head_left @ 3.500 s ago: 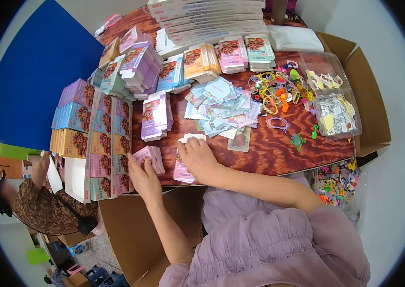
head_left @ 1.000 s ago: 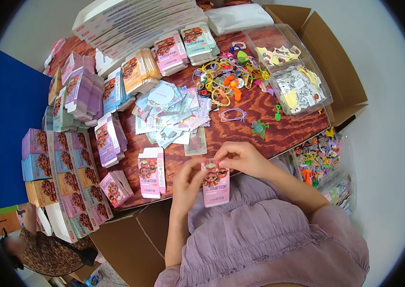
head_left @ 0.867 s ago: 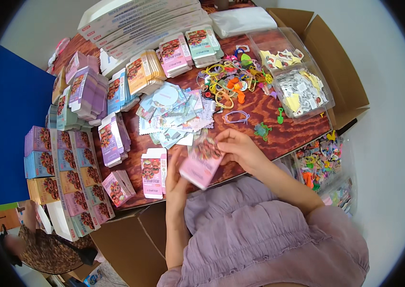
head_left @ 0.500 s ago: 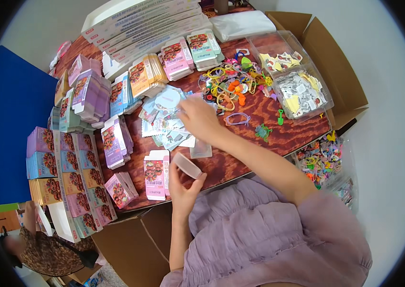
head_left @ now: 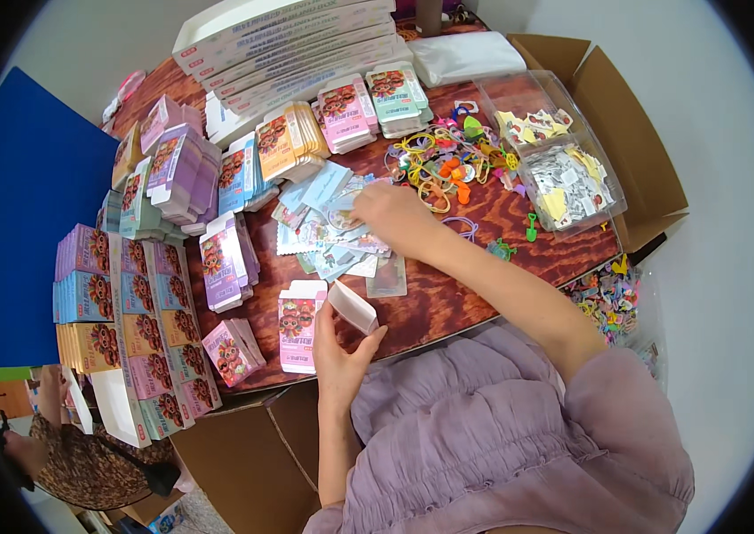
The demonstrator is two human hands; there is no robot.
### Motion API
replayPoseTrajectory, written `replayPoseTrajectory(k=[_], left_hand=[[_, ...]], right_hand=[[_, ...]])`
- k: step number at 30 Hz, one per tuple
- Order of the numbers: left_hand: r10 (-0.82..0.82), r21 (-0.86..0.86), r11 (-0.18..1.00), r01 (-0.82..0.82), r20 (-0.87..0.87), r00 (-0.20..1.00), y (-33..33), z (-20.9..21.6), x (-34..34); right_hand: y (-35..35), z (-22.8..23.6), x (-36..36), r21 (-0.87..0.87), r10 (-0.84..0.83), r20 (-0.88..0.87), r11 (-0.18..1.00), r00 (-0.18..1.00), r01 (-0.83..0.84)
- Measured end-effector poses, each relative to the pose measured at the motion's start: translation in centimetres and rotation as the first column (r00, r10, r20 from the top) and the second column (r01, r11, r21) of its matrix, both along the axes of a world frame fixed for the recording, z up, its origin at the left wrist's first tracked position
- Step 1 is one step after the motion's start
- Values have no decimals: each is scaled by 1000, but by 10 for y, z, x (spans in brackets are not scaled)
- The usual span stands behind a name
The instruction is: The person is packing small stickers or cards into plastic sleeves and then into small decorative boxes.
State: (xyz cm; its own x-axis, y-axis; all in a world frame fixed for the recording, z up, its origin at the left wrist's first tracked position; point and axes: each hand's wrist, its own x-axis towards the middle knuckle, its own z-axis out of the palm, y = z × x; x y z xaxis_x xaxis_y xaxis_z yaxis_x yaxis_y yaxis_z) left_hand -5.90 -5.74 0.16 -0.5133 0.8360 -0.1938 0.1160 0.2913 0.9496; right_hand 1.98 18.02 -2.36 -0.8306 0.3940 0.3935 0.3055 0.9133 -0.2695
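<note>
My left hand (head_left: 341,356) grips a small white-sided box (head_left: 353,308) between thumb and fingers, its open end tilted upward. Beside it on the table lies a pink printed flat box (head_left: 299,334). My right hand (head_left: 397,220) reaches over a loose pile of pale blue paper cards (head_left: 322,233). Its fingers are bent together on the right side of that pile, and whatever they pinch is hidden. A clear flat plastic piece (head_left: 388,276) lies just below the pile.
Stacks of coloured boxes (head_left: 292,142) line the far side, with filled display trays (head_left: 141,338) at the left. Small bright trinkets (head_left: 448,165) are heaped beyond my right hand. Clear bins (head_left: 573,187) of small packets and an open carton (head_left: 622,142) stand at the right. Someone else sits at lower left.
My right hand stays at the card pile and its fingers have shifted among the cards; a pale blue card now lies differently on top. My left hand still holds the small box, now tilted more open.
</note>
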Motion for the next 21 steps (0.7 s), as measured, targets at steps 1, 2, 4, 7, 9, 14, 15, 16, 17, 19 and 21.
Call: replayPoseTrajectory(k=[1, 2, 4, 7, 9, 14, 15, 16, 17, 19, 21], left_hand=[[0, 1, 1000, 0, 0, 1000, 1, 3, -1], [-24, -18, 1000, 21, -149, 989, 3, 6, -2], [-44, -38, 999, 35, -296, 954, 9, 16, 1], [-99, -62, 995, 78, -667, 739, 19, 20, 6], [-138, -87, 990, 107, -633, 762, 28, 21, 11], [-315, -168, 947, 273, -648, 693, 31, 22, 21], [-381, -190, 919, 346, -655, 653, 30, 20, 23], [-413, -233, 907, 351, -654, 634, 31, 24, 29], [-416, -231, 905, 358, -655, 630, 30, 23, 31], [-426, -230, 901, 368, -626, 653, 27, 23, 34], [-410, -209, 911, 356, -566, 715, 25, 22, 38]], right_hand=[[5, 4, 8, -42, -25, -117, 999, 993, 20], [9, 9, 16, -84, -56, -229, 996, 972, 38], [7, 21, 35, -183, -173, -410, 978, 896, 105], [-12, 49, 70, -981, -309, -70, 195, 948, -9], [-28, 56, 91, -921, -144, 24, 382, 989, 77], [-54, 49, 111, -206, 14, 266, 978, 964, 43], [-62, 45, 110, -141, 8, 353, 989, 936, 44], [-69, 46, 111, -125, 16, 300, 992, 954, 23], [-75, 45, 111, -123, 8, 299, 992, 954, 31], [-83, 44, 108, -240, -129, 112, 959, 985, 152], [-86, 48, 105, -252, -220, 55, 941, 974, 227]])
